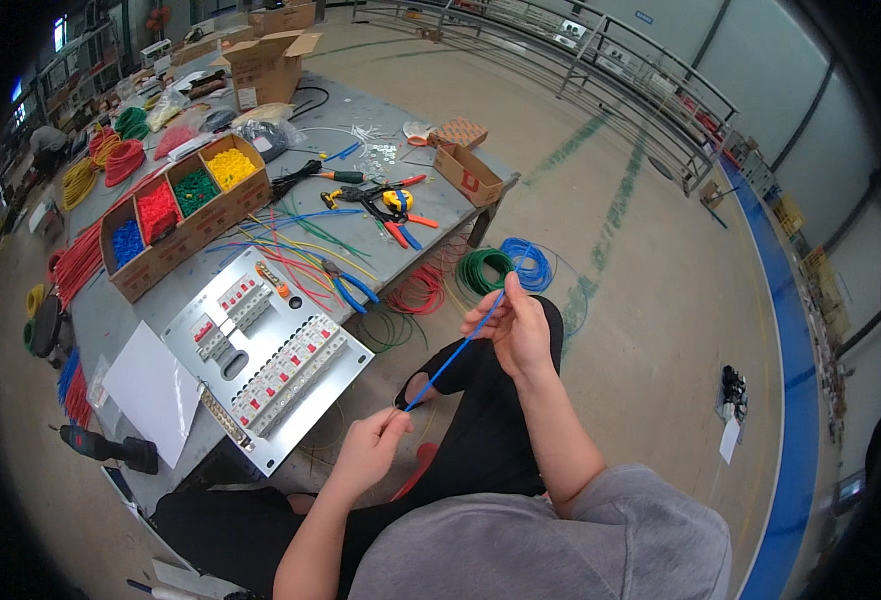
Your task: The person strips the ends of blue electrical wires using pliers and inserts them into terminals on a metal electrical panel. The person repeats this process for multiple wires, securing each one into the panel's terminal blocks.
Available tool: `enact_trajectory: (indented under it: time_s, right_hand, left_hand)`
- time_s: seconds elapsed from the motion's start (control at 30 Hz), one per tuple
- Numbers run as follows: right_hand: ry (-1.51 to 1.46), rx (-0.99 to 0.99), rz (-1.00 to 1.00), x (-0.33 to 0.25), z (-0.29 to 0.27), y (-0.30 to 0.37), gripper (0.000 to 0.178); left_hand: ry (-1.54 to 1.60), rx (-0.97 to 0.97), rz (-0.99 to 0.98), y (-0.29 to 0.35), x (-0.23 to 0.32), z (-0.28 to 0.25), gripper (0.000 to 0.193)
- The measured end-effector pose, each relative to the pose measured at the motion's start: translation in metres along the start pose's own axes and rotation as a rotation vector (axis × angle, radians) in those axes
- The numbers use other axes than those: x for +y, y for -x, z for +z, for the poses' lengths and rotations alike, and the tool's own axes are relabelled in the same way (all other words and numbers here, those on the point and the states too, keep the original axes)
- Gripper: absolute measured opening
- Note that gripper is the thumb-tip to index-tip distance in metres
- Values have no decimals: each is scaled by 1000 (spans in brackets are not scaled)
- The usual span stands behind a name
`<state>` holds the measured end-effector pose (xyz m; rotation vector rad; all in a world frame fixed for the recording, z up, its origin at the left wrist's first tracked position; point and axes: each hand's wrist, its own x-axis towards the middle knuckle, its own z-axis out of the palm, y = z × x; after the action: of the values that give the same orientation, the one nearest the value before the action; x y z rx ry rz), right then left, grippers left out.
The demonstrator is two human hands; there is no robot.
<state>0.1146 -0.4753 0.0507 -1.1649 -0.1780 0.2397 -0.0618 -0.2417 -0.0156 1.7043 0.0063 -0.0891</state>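
A short length of blue wire [455, 354] is stretched between my two hands, above my lap. My left hand [370, 446] pinches its lower end between thumb and fingers. Higher up and to the right, my right hand [517, 330] grips the other end near the fingertips. To the left of the hands, a metal panel [323, 402] with rows of white circuit breakers [289, 371] rests on the table's near edge. Blue-handled pliers [349, 287] lie just beyond the panel, among loose coloured wires [296, 262].
The grey table [381, 120] carries a divided cardboard box [193, 222] of coloured small parts, hand tools [386, 205] and an open carton [266, 68]. A cordless drill [111, 447] and white paper [153, 385] are at the left. Green [483, 270] and blue [528, 265] wire coils lie on the floor.
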Motion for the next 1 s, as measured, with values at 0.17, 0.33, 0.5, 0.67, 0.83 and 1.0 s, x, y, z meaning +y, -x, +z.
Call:
enact_trajectory:
  time_s: [0.17, 0.33, 0.5, 0.67, 0.83, 1.0]
  right_hand:
    - [59, -154, 0, -2, 5, -1, 33]
    - [8, -239, -47, 14, -3, 2, 29]
    - [88, -186, -96, 21, 1, 2, 24]
    - [-60, -201, -35, 14, -3, -1, 22]
    - [-88, -101, -3, 14, -2, -5, 25]
    - [67, -133, 82, 36, 14, 14, 22]
  left_hand:
    - [39, 6, -29, 2, -7, -3, 31]
    - [76, 17, -19, 2, -11, 1, 31]
    - [36, -14, -103, 0, -15, -2, 32]
    - [91, -22, -91, 2, -12, -2, 33]
    - [212, -76, -133, 4, -20, -2, 37]
    - [55, 6, -133, 2, -14, 2, 44]
